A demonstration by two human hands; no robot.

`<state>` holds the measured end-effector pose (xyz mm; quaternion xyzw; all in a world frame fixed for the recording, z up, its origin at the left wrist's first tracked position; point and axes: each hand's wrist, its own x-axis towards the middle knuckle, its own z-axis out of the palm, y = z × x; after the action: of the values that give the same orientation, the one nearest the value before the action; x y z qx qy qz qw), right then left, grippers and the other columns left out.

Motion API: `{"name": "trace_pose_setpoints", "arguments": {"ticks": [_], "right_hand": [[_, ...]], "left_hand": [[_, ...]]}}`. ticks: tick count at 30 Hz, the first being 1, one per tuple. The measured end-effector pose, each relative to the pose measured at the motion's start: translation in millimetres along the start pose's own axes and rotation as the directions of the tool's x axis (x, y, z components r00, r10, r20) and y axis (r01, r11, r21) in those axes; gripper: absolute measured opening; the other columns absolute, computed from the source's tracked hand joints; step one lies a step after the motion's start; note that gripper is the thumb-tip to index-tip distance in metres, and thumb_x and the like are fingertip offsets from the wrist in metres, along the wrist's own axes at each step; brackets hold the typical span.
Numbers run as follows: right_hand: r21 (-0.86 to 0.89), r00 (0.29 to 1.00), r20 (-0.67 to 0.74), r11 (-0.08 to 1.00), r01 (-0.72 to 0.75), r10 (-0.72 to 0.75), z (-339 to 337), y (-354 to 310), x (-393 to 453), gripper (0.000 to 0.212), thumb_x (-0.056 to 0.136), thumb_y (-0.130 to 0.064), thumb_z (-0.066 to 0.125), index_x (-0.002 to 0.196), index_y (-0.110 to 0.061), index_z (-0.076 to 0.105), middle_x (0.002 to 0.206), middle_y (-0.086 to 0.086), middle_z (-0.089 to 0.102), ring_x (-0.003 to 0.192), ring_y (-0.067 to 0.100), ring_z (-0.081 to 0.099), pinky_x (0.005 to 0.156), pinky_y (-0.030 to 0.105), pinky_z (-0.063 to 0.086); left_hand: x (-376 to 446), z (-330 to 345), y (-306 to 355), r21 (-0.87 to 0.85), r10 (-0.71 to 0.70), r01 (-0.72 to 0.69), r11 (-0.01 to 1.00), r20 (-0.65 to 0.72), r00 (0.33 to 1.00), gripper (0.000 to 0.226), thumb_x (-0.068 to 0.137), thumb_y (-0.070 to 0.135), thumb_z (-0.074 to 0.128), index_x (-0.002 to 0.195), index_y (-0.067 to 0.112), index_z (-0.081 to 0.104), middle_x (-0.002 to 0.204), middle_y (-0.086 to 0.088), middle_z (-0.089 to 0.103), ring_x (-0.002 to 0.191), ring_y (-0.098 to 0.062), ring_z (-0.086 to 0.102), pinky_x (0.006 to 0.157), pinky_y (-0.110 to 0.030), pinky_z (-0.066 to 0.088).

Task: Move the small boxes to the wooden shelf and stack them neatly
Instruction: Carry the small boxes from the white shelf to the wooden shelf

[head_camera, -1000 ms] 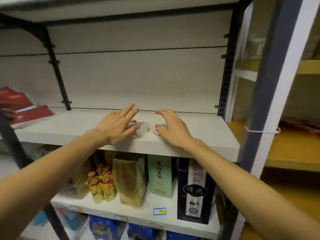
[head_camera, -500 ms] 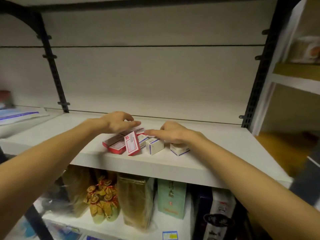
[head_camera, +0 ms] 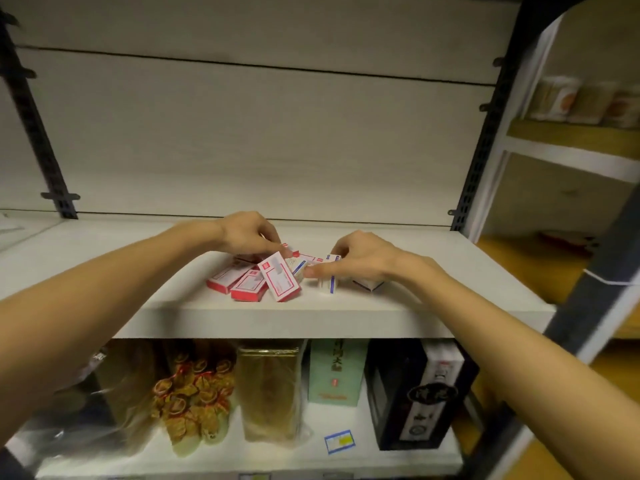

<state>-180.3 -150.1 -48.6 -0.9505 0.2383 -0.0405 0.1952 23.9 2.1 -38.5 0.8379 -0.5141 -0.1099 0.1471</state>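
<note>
Up on shelf [head_camera: 415, 306]: red boxes [head_camera: 254, 284] in a loose heap near the front edge, blue boxes [head_camera: 329, 284] just beside. Left hand [head_camera: 247, 237] curled, fingertips pinching a red box at the back. Right hand [head_camera: 360, 261] curled, pinching a blue box.

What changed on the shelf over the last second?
Both hands went from lying spread over the small boxes to picking at them: the left hand now fingers the red boxes, the right hand pinches a blue-striped box. The pile stays loose on the white shelf.
</note>
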Motion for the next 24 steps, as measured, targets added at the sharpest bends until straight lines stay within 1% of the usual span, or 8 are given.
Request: {"name": "trace_pose_setpoints", "arguments": {"ticks": [2, 5, 8, 12, 15, 18, 21, 24], "right_hand": [[0.055, 0.999, -0.042, 0.998, -0.007, 0.009, 4, 2, -6, 0.091, 0.050, -0.095, 0.066, 0.085, -0.011, 0.075, 0.065, -0.007, 0.061, 0.062, 0.014, 0.055, 0.059, 0.037, 0.043], [0.098, 0.997, -0.061, 0.995, -0.035, 0.041, 7, -5, -13, 0.080, 0.058, -0.088, 0.070, 0.079, -0.011, 0.077, 0.055, -0.004, 0.051, 0.056, 0.015, 0.045, 0.056, 0.034, 0.033], [0.119, 0.997, -0.068, 0.992, -0.028, 0.037, 7, -11, -18, 0.072, 0.055, -0.085, 0.073, 0.081, -0.018, 0.078, 0.063, -0.002, 0.062, 0.061, 0.014, 0.051, 0.058, 0.035, 0.037], [0.178, 0.993, -0.112, 0.984, -0.028, 0.048, 10, -15, -29, 0.045, 0.068, -0.062, 0.085, 0.092, -0.025, 0.077, 0.080, -0.008, 0.072, 0.073, 0.012, 0.063, 0.063, 0.028, 0.046], [0.224, 0.989, -0.141, 0.974, -0.022, 0.054, 14, -16, -34, 0.048, 0.070, -0.051, 0.088, 0.107, -0.022, 0.076, 0.094, -0.005, 0.075, 0.086, 0.015, 0.069, 0.075, 0.032, 0.054], [0.158, 0.982, -0.174, 0.987, -0.043, 0.071, 15, -18, -31, 0.056, 0.069, -0.041, 0.091, 0.117, -0.022, 0.071, 0.102, -0.005, 0.074, 0.090, 0.013, 0.069, 0.086, 0.036, 0.059], [0.090, 0.975, -0.214, 0.995, -0.039, 0.058, 17, -18, -29, 0.061, 0.072, -0.028, 0.086, 0.129, -0.024, 0.065, 0.117, 0.000, 0.070, 0.105, 0.015, 0.067, 0.095, 0.039, 0.056], [0.057, 0.942, -0.335, 0.998, 0.039, -0.017, 19, -17, -37, 0.058, 0.077, -0.023, 0.078, 0.133, -0.024, 0.062, 0.125, 0.000, 0.068, 0.110, 0.017, 0.065, 0.096, 0.041, 0.054]], "left_hand": [[1, 3, -1, -0.010, 0.041, -0.041, 0.999, 0.013, 0.999, 0.032, 0.089, 0.052, 0.070, 0.105, 0.026, 0.079, 0.099, 0.011, 0.074, 0.094, -0.011, 0.066, 0.079, -0.027, 0.053], [2, 5, -5, -0.065, 0.075, -0.074, 0.995, 0.014, 0.997, 0.034, 0.086, 0.052, 0.073, 0.103, 0.024, 0.080, 0.101, 0.007, 0.076, 0.097, -0.014, 0.068, 0.089, -0.035, 0.056], [4, 6, -8, -0.123, 0.133, -0.134, 0.983, -0.013, 0.991, 0.029, 0.087, 0.045, 0.075, 0.105, 0.022, 0.079, 0.099, 0.008, 0.076, 0.094, -0.013, 0.069, 0.077, -0.027, 0.053], [3, 13, -8, -0.221, 0.189, -0.207, 0.953, -0.100, 0.977, 0.030, 0.085, 0.033, 0.080, 0.113, 0.021, 0.076, 0.105, 0.006, 0.075, 0.098, -0.014, 0.069, 0.081, -0.025, 0.052], [3, 17, -4, -0.309, 0.181, -0.226, 0.924, -0.168, 0.969, 0.030, 0.080, 0.016, 0.085, 0.109, 0.018, 0.075, 0.099, 0.001, 0.076, 0.093, -0.019, 0.072, 0.078, -0.027, 0.057], [3, 14, -3, -0.288, 0.198, -0.267, 0.920, -0.247, 0.949, 0.029, 0.076, 0.005, 0.085, 0.098, 0.020, 0.074, 0.093, 0.002, 0.075, 0.090, -0.017, 0.073, 0.088, -0.036, 0.059], [2, 7, 1, -0.291, 0.213, -0.316, 0.903, -0.335, 0.918, 0.028, 0.072, 0.008, 0.088, 0.091, 0.024, 0.075, 0.088, 0.002, 0.076, 0.088, -0.019, 0.074, 0.087, -0.041, 0.059], [1, -3, 13, -0.281, 0.208, -0.354, 0.892, -0.440, 0.874, 0.024, 0.071, 0.015, 0.088, 0.089, 0.027, 0.076, 0.086, 0.005, 0.076, 0.085, -0.015, 0.072, 0.085, -0.041, 0.059]]}}
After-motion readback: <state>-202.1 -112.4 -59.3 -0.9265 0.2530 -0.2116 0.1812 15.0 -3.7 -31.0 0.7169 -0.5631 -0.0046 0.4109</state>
